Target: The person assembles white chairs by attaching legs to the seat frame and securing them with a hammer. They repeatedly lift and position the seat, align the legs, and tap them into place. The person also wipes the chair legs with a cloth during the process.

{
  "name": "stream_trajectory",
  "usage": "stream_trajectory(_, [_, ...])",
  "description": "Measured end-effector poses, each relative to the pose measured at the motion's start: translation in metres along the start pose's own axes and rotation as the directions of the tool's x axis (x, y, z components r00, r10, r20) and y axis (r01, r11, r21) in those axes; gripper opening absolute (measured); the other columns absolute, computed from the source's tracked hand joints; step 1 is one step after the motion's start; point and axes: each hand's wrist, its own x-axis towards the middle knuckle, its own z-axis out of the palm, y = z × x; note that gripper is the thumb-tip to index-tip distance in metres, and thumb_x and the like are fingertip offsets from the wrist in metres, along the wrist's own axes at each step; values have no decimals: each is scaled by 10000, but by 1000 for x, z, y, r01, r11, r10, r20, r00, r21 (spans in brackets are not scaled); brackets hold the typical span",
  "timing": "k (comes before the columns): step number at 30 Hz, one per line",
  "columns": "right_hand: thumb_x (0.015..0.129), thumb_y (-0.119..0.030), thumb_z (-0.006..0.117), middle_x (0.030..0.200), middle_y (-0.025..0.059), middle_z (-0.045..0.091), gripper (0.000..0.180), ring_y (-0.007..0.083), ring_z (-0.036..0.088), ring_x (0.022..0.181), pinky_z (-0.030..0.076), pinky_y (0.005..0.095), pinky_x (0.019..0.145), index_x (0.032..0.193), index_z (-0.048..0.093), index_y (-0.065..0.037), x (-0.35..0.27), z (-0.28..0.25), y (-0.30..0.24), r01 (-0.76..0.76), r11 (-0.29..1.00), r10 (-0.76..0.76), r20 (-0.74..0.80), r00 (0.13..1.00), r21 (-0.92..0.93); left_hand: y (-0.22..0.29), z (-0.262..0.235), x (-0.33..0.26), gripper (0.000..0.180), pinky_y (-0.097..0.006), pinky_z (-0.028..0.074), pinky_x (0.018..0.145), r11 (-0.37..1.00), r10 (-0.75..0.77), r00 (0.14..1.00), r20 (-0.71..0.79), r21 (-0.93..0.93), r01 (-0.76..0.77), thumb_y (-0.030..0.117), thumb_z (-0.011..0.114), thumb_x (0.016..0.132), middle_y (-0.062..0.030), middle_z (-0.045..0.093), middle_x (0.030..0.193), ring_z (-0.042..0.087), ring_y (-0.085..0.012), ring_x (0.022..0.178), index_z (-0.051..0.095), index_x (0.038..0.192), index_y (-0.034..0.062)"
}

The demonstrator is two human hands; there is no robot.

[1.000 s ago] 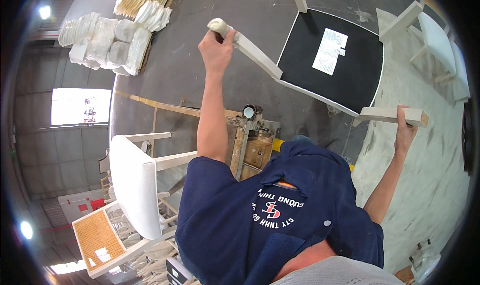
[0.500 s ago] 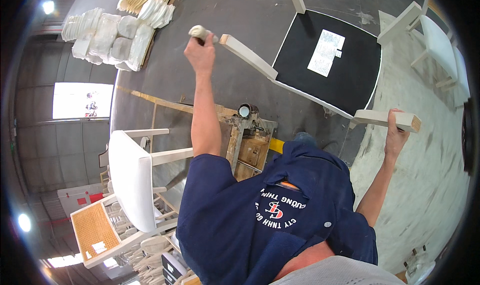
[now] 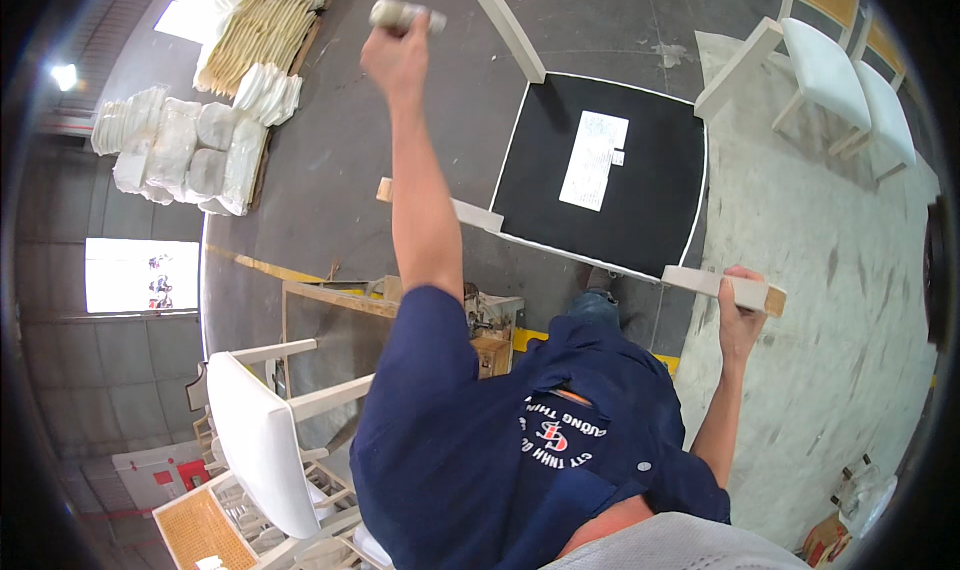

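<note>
A cream wooden chair is upside down in front of me, showing the black underside of its seat [image 3: 600,170] with a white paper label. My right hand [image 3: 740,315] grips the end of the near right leg [image 3: 700,282]. My left hand [image 3: 398,55] is raised high at the upper left, clear of the chair, and closed around a small grey cylindrical object [image 3: 405,14]. The near left leg [image 3: 470,213] passes behind my left forearm. Another leg [image 3: 507,25] points away beside my left hand.
A white upholstered chair [image 3: 260,440] stands at the lower left, with cane-panelled pieces below it. Stacks of white cushions [image 3: 190,150] lie at the upper left. More chairs [image 3: 835,70] stand at the upper right. A wooden frame [image 3: 330,300] and a small machine [image 3: 490,320] sit under the chair.
My left hand has come off the end of the chair leg and risen away from it with the small cylinder. My right hand keeps its grip on the other leg.
</note>
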Motion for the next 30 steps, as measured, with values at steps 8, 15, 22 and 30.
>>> stream_trajectory(8, [810,0,607,1054,82,558,223,177,522,1028,410,323,936,1022,554,-44,-2,6,-10,-15,998,14,13,1000,56,-76,155,118,425,-395,510,823,948,80,980,184,291,-132,338,775,702,-171,715,906,684,-324,889,708,924,-17])
stream_trajectory(15, [807,1,590,1084,95,548,254,210,507,1073,388,373,984,1052,537,-45,-3,10,-24,-93,994,93,6,996,64,-95,176,112,348,-442,522,753,954,175,972,158,218,-208,301,778,699,-173,706,839,684,-360,826,684,872,15])
stream_trajectory(22, [795,0,602,1086,107,551,293,236,513,1093,379,397,1010,1074,527,-47,-5,10,-17,-63,997,64,-12,998,53,-78,178,121,314,-412,535,750,918,179,959,217,313,-243,276,770,736,-148,712,837,697,-324,789,685,896,20])
stream_trajectory(30, [793,-10,616,1077,85,571,252,238,531,1118,395,389,1007,1035,554,-47,4,12,-35,-130,990,132,-35,991,57,55,250,59,248,-271,524,717,882,298,901,317,-452,-133,202,785,784,-50,717,852,656,-119,762,712,939,22])
